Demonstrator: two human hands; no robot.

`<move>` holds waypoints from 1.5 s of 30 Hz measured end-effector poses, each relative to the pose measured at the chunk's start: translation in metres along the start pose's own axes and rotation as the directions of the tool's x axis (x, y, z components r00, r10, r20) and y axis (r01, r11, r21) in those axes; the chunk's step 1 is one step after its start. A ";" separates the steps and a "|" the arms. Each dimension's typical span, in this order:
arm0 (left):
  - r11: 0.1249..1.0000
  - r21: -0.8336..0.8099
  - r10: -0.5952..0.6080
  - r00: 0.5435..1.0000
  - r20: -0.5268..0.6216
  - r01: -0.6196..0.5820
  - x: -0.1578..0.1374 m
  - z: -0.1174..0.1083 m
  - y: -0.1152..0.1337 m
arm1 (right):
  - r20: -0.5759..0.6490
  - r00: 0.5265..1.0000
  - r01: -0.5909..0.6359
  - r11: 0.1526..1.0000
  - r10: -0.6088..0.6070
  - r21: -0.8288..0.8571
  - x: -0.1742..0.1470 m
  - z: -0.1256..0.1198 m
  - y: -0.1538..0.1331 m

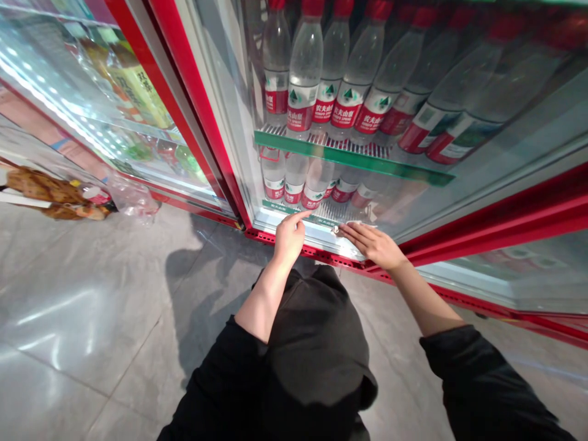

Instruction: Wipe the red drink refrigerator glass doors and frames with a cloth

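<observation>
My left hand (290, 236) is at the bottom front of a red-framed glass-fronted cooler, its index finger stretched toward the lower green shelf strip (275, 208). The other fingers are curled, and nothing shows in them. To its right, my right hand (373, 244) lies low with fingers extended, over a crumpled white wipe (337, 231) that is mostly hidden under them. Just behind the hands, red-labelled water bottles (313, 191) stand on the lower shelf. A row of taller-looking water bottles (303, 73) with red caps fills the shelf above.
A green-edged upper shelf (349, 155) crosses the cooler. The red frame (496, 214) runs along the right. Another drinks cooler (138, 79) stands at left, with a clear plastic bag (133, 196) and a brown bundle (46, 187) beside it. Grey floor tiles (92, 318) lie below.
</observation>
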State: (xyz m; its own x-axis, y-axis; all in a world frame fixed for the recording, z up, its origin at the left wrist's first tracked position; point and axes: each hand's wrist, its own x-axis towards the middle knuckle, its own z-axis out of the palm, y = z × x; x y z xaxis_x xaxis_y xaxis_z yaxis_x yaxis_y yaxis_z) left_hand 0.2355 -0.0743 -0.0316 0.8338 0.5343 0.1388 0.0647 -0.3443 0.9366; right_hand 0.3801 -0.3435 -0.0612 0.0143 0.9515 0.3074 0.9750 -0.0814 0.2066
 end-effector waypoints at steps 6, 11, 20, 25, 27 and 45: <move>0.999 0.034 0.002 1.000 0.024 -0.003 -0.002 0.008 0.004 | -0.013 1.000 0.009 1.000 -0.009 -0.018 0.023 0.025 -0.012; 0.998 0.061 0.027 0.998 0.060 -0.031 -0.005 0.012 0.009 | 0.113 0.984 0.128 0.988 -0.137 0.086 -0.012 0.042 0.004; 0.997 0.055 0.046 0.996 0.076 -0.051 -0.005 0.019 0.013 | 0.123 0.992 0.016 0.993 -0.030 0.117 -0.057 -0.016 0.027; 0.997 0.051 0.055 0.995 0.089 -0.060 -0.007 0.024 0.015 | 0.180 0.984 -0.035 0.987 0.007 0.157 -0.054 0.005 0.017; 0.996 0.054 0.059 0.994 0.091 -0.064 -0.009 0.024 0.016 | 0.184 0.982 0.002 0.977 -0.042 0.215 -0.057 0.014 0.020; 0.995 0.077 0.064 0.994 0.086 -0.070 -0.009 0.024 0.017 | 0.167 0.933 -0.294 0.944 0.317 -0.150 -0.098 -0.011 -0.009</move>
State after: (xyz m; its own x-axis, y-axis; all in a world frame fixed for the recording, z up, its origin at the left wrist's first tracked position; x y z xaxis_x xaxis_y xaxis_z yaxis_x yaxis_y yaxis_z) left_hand 0.2419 -0.1037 -0.0243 0.8803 0.4429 0.1701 0.0480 -0.4399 0.8968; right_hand 0.3675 -0.4393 -0.0826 0.3598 0.9119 0.1971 0.8829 -0.4012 0.2442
